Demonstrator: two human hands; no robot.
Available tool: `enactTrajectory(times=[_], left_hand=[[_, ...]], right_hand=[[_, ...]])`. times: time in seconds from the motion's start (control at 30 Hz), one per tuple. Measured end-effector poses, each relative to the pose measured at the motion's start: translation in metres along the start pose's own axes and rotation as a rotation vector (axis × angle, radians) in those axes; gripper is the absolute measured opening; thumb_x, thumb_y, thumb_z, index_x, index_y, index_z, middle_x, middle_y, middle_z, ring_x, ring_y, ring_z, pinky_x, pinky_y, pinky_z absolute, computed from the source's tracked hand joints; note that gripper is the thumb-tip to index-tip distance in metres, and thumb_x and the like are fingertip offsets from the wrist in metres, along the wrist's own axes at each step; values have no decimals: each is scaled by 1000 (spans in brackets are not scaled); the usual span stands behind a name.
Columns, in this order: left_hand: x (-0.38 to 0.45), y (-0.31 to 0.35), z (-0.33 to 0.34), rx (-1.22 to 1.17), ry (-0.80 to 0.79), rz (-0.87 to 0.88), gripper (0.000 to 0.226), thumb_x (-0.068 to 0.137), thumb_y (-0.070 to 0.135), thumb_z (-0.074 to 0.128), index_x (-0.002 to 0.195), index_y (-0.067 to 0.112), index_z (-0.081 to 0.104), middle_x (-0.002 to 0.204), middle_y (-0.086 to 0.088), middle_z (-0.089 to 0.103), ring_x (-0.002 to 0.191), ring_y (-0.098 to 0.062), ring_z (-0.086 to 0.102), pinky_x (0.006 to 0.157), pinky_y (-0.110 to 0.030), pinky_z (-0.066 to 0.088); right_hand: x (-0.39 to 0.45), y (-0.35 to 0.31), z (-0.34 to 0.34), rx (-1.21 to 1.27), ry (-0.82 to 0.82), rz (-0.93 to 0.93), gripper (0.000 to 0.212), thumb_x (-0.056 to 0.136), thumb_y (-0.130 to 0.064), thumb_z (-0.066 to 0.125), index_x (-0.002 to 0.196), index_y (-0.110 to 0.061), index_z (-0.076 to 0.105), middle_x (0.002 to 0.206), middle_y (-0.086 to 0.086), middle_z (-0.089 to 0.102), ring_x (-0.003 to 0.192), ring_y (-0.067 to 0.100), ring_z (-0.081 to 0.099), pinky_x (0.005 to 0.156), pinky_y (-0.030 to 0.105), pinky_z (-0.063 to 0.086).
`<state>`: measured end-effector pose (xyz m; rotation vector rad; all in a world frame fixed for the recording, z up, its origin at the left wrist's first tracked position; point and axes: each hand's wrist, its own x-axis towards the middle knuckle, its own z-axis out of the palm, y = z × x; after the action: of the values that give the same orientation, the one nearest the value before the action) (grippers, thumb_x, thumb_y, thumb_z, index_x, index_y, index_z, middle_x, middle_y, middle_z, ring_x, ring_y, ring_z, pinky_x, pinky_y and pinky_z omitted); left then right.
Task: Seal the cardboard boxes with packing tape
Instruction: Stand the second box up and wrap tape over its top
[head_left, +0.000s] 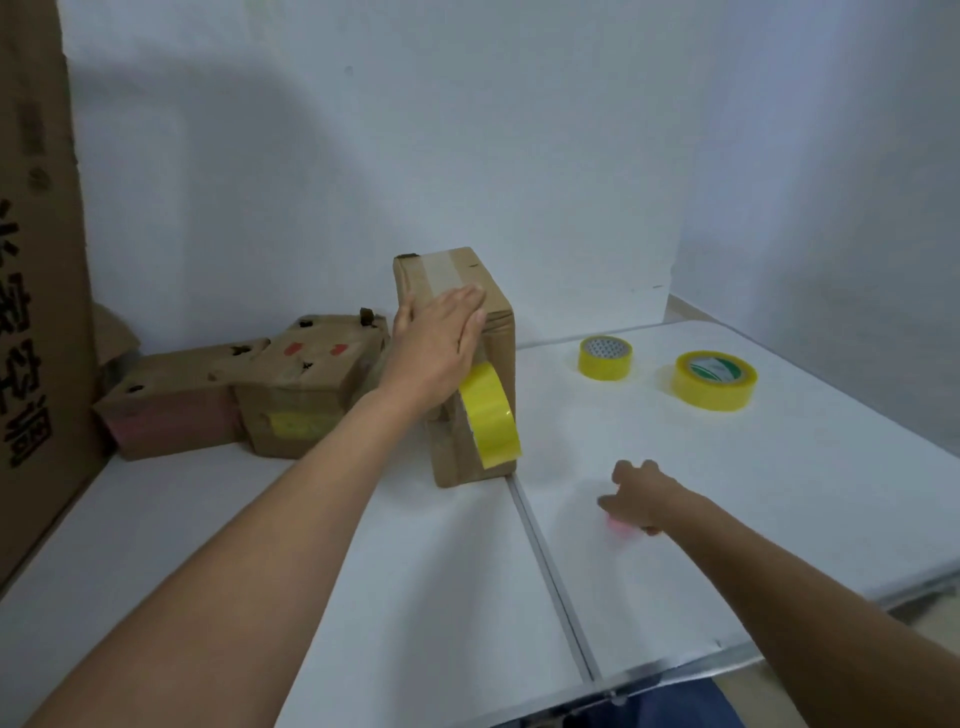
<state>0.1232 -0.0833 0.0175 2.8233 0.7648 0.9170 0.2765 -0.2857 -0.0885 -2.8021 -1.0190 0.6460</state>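
Done: tape strip lay along the upright box (457, 317).
Left hand (441, 343): flat, pressing it; roll (491, 415) hung.
Right hand (636, 496): curled over something pink, blurred.
Left: two boxes (249, 395) seemingly untaped.

Brown box (470, 291) centre, pale tape strip on top. Yellow roll (491, 415) on it. Two yellow rolls (605, 357) (715, 380) right. White table (415, 571). Brown boxes (306, 384) left, red and yellow patches.

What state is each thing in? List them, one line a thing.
Upright cardboard box: standing on end, clear tape over top.
Hanging tape roll: dangling against the box's side.
Left hand: flat, pressing the box top.
Right hand: on the table, over a small pink object; grip unclear.
Two spare tape rolls: lying flat, untouched.
Two worn boxes: lying by the wall.
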Motion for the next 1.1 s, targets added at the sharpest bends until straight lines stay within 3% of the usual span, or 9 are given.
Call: enactTrajectory(times=[0.13,0.23,0.37,0.47,0.63,0.83,1.0,1.1], left_hand=[[-1,-3,-2,-25,-2,-1,48,107,40,21,151,25,36,156,10,34,146,-5,23,121,-41,-1],[-2,-3,-5,-46,-11,-2,48,107,40,21,150,26,36,156,11,34,146,-4,22,120,-40,-1],[-1,-4,-6,-77,-29,-3,47,107,40,21,150,27,36,156,12,34,146,-3,22,120,-39,-1],[0,-8,-7,-102,-38,7,48,107,40,21,150,27,36,156,13,34,145,-2,22,119,-36,-1],[4,-14,-11,-133,-62,20,47,107,40,23,149,28,38,155,13,35,145,-1,22,120,-37,0],[5,-15,-11,-148,-73,23,46,107,40,24,149,29,37,155,14,35,145,-2,23,121,-39,3],[4,-15,-13,-140,-81,25,46,106,41,24,150,29,36,156,14,34,145,-1,22,121,-39,3],[4,-12,-19,-159,-110,24,48,107,41,20,151,29,35,156,14,33,145,0,21,122,-39,3]], right_hand=[[0,6,15,125,-34,-76,40,92,-16,56,132,-21,49,130,13,34,81,29,62,69,30,59],[0,2,17,295,-11,-86,31,88,-12,58,118,-11,50,118,14,47,69,23,60,52,22,51],[-2,-7,13,1144,-57,-51,23,88,-8,63,105,-6,47,82,10,62,63,19,55,60,24,50],[-6,-22,-5,1484,-154,-148,11,94,-15,62,101,-8,59,80,3,58,63,12,52,61,18,45],[-7,-47,-35,1673,-355,-317,22,91,-11,63,110,1,67,83,1,68,71,6,65,65,13,53],[-9,-58,-43,1780,-560,-307,50,101,-43,42,112,-1,66,79,8,65,58,8,58,51,13,49],[-12,-63,-48,1798,-515,-311,42,102,-37,43,112,0,61,90,14,69,64,14,59,50,16,49],[-11,-72,-58,1731,-300,-383,29,103,-27,43,106,-3,59,87,11,69,61,11,59,50,17,48]])
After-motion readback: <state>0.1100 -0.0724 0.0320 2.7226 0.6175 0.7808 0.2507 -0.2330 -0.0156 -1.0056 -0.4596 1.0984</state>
